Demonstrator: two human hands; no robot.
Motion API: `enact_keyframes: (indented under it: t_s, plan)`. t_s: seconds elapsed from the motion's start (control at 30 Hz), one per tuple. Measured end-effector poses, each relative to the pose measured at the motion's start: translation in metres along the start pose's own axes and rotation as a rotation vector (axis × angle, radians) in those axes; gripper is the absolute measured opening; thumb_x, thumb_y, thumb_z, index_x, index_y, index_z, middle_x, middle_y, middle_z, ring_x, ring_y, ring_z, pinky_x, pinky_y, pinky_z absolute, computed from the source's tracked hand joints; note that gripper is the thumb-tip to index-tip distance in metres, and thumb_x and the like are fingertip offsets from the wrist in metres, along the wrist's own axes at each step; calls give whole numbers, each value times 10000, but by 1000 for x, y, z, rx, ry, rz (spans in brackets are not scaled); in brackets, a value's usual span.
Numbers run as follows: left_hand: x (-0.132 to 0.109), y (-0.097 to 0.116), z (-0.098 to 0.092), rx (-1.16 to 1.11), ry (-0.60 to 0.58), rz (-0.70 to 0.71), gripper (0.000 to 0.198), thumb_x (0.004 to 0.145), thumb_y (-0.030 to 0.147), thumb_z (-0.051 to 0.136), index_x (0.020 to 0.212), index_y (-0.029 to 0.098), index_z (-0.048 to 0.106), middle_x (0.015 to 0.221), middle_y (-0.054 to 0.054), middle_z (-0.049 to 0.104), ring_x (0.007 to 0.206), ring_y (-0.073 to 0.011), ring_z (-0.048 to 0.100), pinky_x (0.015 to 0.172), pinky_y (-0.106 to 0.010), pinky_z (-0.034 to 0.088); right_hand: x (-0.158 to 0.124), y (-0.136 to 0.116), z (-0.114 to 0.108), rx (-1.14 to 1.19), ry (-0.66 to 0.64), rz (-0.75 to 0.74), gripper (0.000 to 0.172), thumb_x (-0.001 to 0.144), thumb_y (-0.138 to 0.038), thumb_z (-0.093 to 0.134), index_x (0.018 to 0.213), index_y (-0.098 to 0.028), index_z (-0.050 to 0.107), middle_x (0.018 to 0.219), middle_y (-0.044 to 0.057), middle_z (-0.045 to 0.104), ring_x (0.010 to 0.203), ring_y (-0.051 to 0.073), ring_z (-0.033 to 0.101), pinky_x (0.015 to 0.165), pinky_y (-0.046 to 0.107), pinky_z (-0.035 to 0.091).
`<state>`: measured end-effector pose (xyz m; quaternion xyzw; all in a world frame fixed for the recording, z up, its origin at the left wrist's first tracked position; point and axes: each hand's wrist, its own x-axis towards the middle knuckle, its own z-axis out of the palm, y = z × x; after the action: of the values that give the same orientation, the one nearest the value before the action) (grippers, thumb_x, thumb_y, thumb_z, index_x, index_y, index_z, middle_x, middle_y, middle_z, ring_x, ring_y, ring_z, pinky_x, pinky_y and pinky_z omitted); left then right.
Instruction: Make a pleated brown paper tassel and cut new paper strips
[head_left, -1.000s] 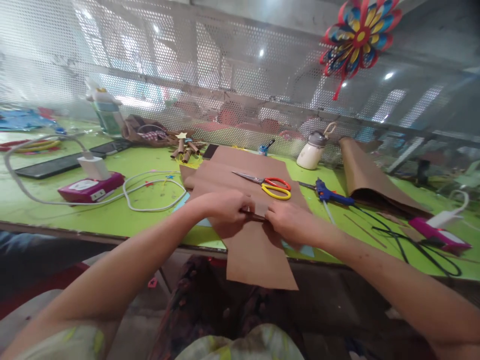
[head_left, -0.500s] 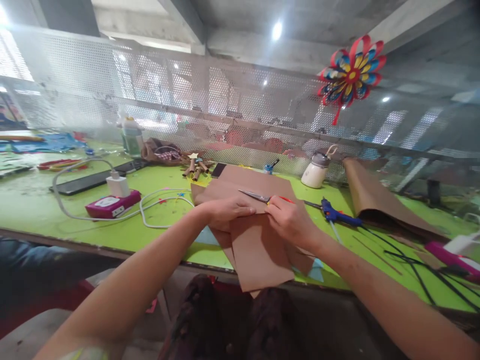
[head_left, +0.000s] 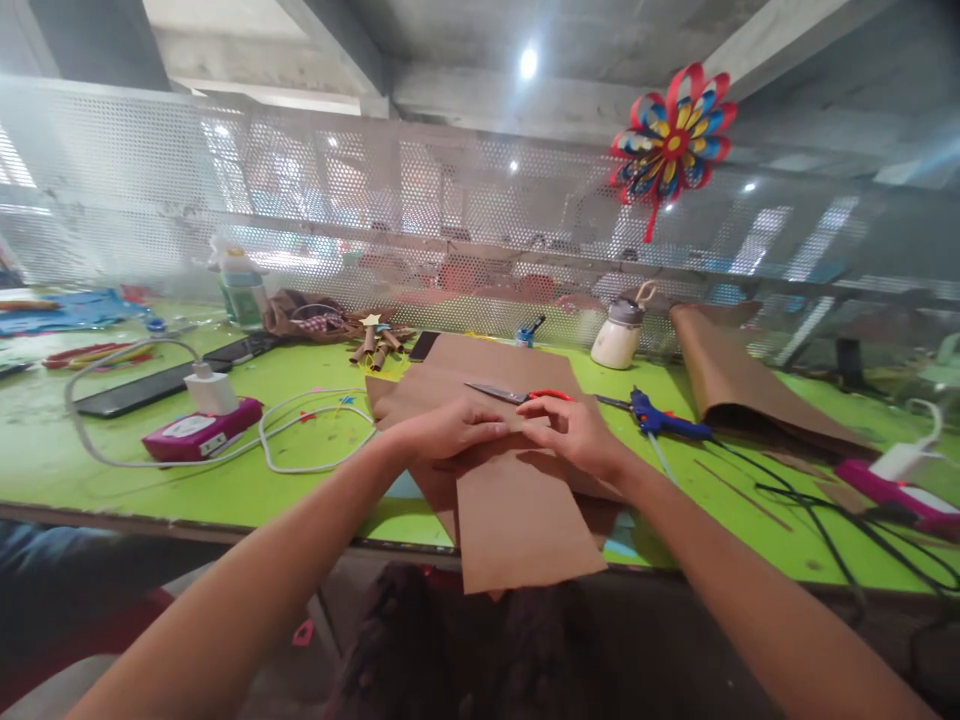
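Brown paper (head_left: 525, 520) lies on a green table (head_left: 315, 362) beneath a left hand (head_left: 454, 428), its grip unclear, and a right hand (head_left: 574, 432), thumb and fingers parted, near red-handled scissors (head_left: 496, 392).

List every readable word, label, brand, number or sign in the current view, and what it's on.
No legible text anywhere.
Brown paper: no lettering visible.
Magenta socket block on the left: pale patch on top, any print too small to read.
Bottle at back left: too blurred to read.
Blue glue gun: no markings legible.
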<state>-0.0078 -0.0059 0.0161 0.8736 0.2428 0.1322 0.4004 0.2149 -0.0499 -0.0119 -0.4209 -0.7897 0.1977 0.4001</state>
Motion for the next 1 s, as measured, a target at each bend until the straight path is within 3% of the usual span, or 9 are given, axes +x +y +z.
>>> enact_keyframes:
  t_s: [0.1, 0.17, 0.27, 0.5, 0.63, 0.8, 1.0]
  plan:
    - [3, -2, 4, 89, 57, 82, 486, 904, 538, 410, 1051, 139, 643, 665, 9, 544, 559, -95, 407, 515, -214, 320, 1, 3, 3, 97, -5, 160, 382, 849, -501, 540, 743, -145, 633, 601, -30, 464, 551, 96, 391, 514, 237, 298]
    - [6, -6, 6, 132, 75, 107, 471, 918, 510, 400, 1092, 143, 638, 759, -6, 587, 640, -108, 451, 578, -215, 356, 2, 6, 6, 154, 26, 193, 412, 820, -526, 569, 674, -143, 612, 586, -34, 451, 552, 91, 379, 522, 239, 283]
    - [10, -11, 9, 154, 67, 92, 435, 927, 482, 397, 1054, 141, 635, 786, -1, 581, 684, -111, 467, 623, -215, 367, 2, 11, 9, 213, 40, 216, 398, 776, -528, 622, 683, -141, 632, 628, -22, 501, 583, 98, 407, 543, 239, 295]
    - [10, -6, 9, 177, 70, 30, 418, 915, 480, 412, 857, 122, 621, 658, 26, 474, 612, -99, 402, 566, -215, 320, 3, 20, 9, 215, 53, 216, 401, 760, -527, 635, 649, -141, 631, 597, -27, 479, 556, 90, 380, 520, 235, 273]
    - [8, -6, 8, 198, 80, 35, 419, 918, 472, 401, 882, 123, 631, 671, 16, 510, 613, -106, 419, 563, -221, 317, 2, 20, 6, 136, 95, 155, 366, 791, -486, 619, 674, -142, 659, 620, -15, 518, 566, 94, 408, 528, 234, 304]
    - [9, -6, 11, 306, 111, 73, 405, 933, 440, 382, 960, 132, 644, 695, 3, 562, 605, -109, 436, 559, -222, 316, 2, 18, 0, 123, -31, 116, 301, 785, -446, 641, 858, -164, 719, 748, 26, 644, 662, 141, 535, 596, 251, 397]
    - [8, 0, 18, 375, 147, 105, 347, 935, 382, 398, 977, 133, 637, 617, 10, 550, 540, -102, 432, 536, -215, 318, 3, 19, 1, 139, -46, 111, 308, 777, -457, 650, 801, -159, 725, 728, 31, 659, 657, 147, 557, 591, 249, 407]
